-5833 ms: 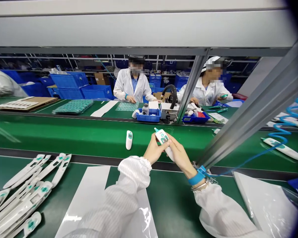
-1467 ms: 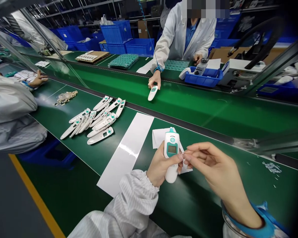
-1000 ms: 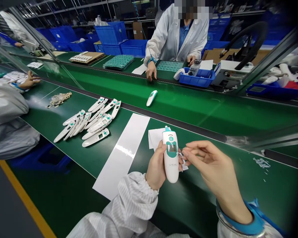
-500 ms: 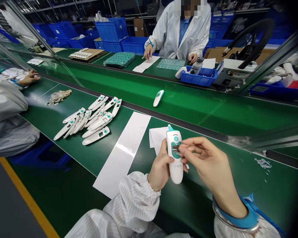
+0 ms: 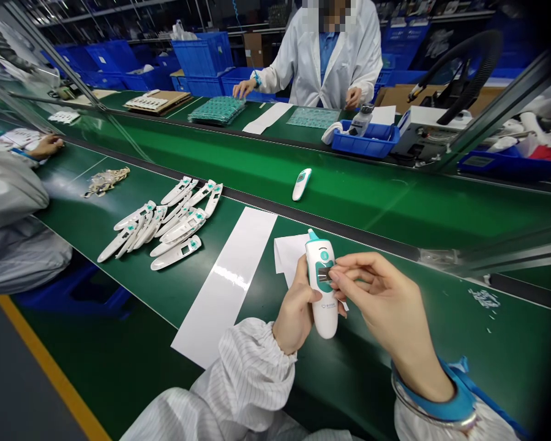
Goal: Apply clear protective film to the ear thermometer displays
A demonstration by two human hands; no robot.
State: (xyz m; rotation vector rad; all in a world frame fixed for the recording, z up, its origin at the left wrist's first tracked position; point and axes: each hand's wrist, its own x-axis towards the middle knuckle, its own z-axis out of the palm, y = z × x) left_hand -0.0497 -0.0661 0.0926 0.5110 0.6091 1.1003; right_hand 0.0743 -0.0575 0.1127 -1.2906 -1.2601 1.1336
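Observation:
My left hand (image 5: 297, 306) is wrapped round a white and teal ear thermometer (image 5: 326, 318), held tilted slightly with its probe tip pointing away from me. My right hand (image 5: 376, 294) has thumb and forefinger pinched together at the right edge of the thermometer's dark display window. Whatever sits between those fingertips, if anything, is too small to make out. Behind the thermometer lies a white paper sheet (image 5: 287, 254), partly hidden by it and my left hand. To the left, a long glossy white strip (image 5: 220, 288) runs across the green bench.
Several white thermometer shell parts (image 5: 177, 223) lie heaped on the left, near a pile of tan bits (image 5: 105, 182). Another thermometer (image 5: 302, 184) rests on the green conveyor belt (image 5: 239, 165). White scraps (image 5: 484, 299) lie at right. Across the belt stands a co-worker (image 5: 333, 61).
The thermometer on the belt has shifted slightly right. The co-worker's hand has moved from the paper strip to the stack of teal trays. My hands keep nearly the same hold.

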